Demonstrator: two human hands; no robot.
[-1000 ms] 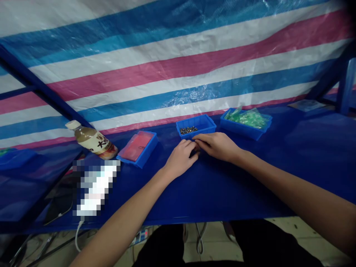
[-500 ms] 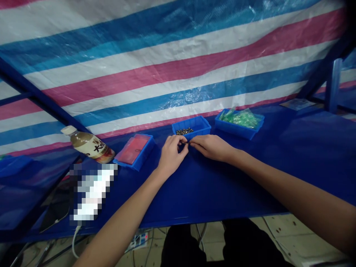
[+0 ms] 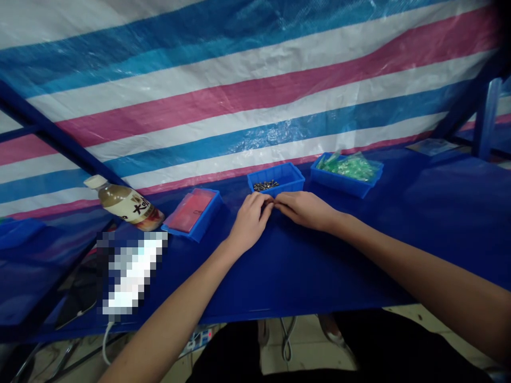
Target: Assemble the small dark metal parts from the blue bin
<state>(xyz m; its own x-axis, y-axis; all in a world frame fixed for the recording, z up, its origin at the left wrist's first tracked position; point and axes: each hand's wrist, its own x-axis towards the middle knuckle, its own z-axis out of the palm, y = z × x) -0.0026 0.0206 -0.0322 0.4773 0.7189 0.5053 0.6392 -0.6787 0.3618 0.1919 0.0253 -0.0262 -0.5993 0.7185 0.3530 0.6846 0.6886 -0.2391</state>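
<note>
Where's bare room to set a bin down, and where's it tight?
Bare blue tabletop stretches right of the blue plastic bin of green bagged items, bordered in front by the right forearm. It's crowded where the left hand and right hand meet before the blue bin of dark small parts, beside the blue tray with a red packet.

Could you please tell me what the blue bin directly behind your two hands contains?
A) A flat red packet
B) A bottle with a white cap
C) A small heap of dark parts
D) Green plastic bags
C. The blue bin just behind the left hand and right hand holds a small heap of dark parts.
</note>
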